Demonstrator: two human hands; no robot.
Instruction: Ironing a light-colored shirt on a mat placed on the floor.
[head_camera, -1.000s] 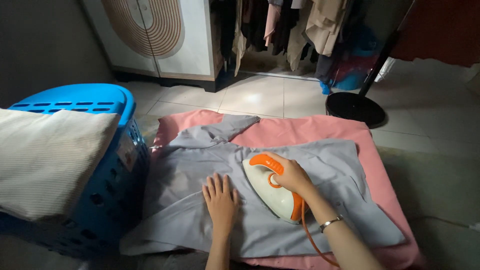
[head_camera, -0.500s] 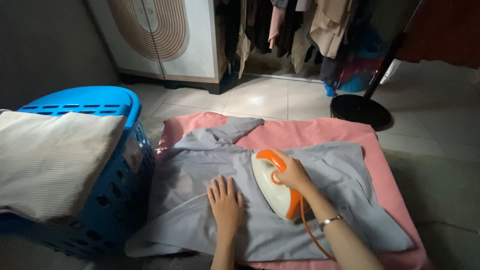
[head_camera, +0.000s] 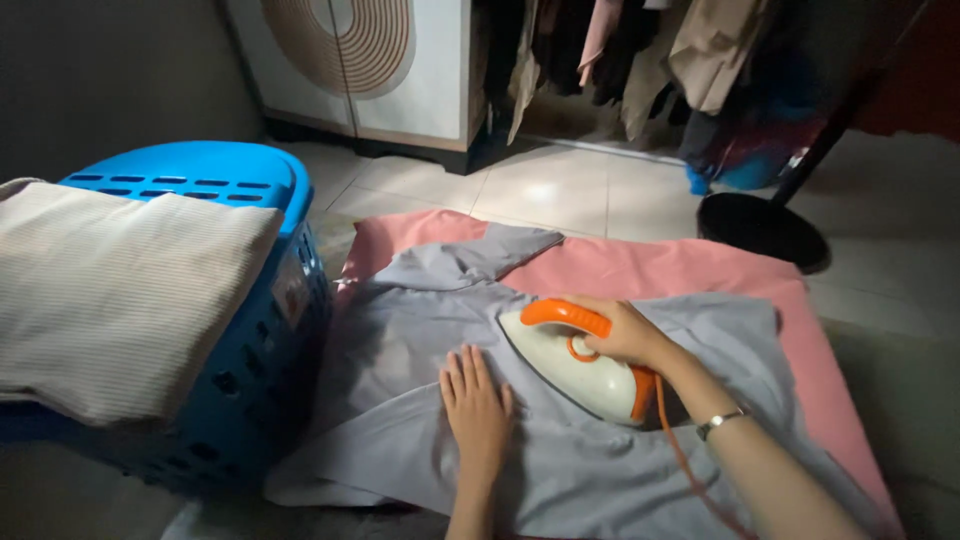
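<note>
My right hand wraps the orange handle of the iron, which sits on the grey shirt. My left hand lies flat, fingers spread, on the shirt just beside the iron. The shirt is spread over a pink cloth, with a blue basket alongside.

irons: 1 | grey shirts: 1 | pink cloths: 1 | blue baskets: 1 | striped cloths: 1 | hands: 2 (left, right) | black stand bases: 1
</note>
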